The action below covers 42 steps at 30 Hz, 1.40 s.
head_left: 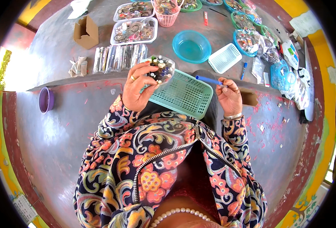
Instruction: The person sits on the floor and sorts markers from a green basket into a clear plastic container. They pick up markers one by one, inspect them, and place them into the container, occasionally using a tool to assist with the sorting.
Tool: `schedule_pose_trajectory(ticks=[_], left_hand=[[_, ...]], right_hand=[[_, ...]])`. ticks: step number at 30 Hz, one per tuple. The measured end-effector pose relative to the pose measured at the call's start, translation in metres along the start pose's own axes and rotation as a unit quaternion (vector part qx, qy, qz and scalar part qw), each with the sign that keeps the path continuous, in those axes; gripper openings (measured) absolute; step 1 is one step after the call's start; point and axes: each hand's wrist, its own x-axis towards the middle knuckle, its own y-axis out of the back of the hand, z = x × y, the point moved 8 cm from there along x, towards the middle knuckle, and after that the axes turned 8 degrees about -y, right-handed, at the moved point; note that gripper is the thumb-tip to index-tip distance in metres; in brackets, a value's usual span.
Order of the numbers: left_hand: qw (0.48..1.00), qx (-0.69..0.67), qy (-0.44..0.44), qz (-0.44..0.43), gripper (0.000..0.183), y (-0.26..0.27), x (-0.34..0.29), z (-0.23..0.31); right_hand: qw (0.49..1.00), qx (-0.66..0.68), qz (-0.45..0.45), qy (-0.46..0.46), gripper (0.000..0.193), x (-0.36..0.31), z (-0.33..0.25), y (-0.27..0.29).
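Observation:
My left hand (pixel 138 86) is raised, its fingers wrapped round a bundle of pens (pixel 162 71) seen end-on. The bundle shows many white, dark, blue and green tips and appears to sit in a clear wrapper or holder. To its right, my right hand (pixel 229 95) pinches a blue marker (pixel 208 79) by one end, its other end pointing left. The marker and the bundle are apart. Below both hands, a pale green perforated plastic basket (pixel 203 108) rests on my lap, tilted.
On the ledge ahead lie several clear-wrapped pen packs (pixel 118 59), a cardboard box (pixel 86 32), a white tray of small goods (pixel 134 31), a blue-green basin (pixel 191 46) and a white basket (pixel 225 58). A purple tub (pixel 46 100) stands on the floor at left.

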Motion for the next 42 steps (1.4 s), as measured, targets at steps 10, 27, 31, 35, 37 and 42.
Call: schedule_pose_trajectory(ticks=[10, 27, 31, 35, 37, 42], left_hand=[[0.997, 0.064, -0.035, 0.021, 0.028, 0.001, 0.002, 0.01], [0.995, 0.071, -0.071, 0.013, 0.026, 0.001, 0.002, 0.016], [0.995, 0.067, -0.071, 0.024, 0.025, 0.0, 0.0, 0.014], [0.995, 0.061, -0.073, 0.028, 0.026, 0.0, 0.001, 0.014], [0.995, 0.061, -0.074, 0.026, 0.026, 0.001, 0.001, 0.015], [0.995, 0.061, -0.076, 0.028, 0.025, -0.001, 0.002, 0.015]], right_hand=[[0.998, -0.04, 0.026, 0.04, 0.018, 0.005, -0.011, -0.027], [0.695, -0.67, -0.088, 0.244, 0.019, 0.003, -0.049, -0.21], [0.62, -0.717, -0.156, 0.279, 0.022, -0.001, -0.031, -0.252], [0.6, -0.722, -0.183, 0.292, 0.019, 0.003, -0.021, -0.272], [0.589, -0.734, -0.17, 0.292, 0.017, 0.014, -0.023, -0.274], [0.685, -0.703, -0.09, 0.168, 0.019, 0.057, -0.02, -0.263]])
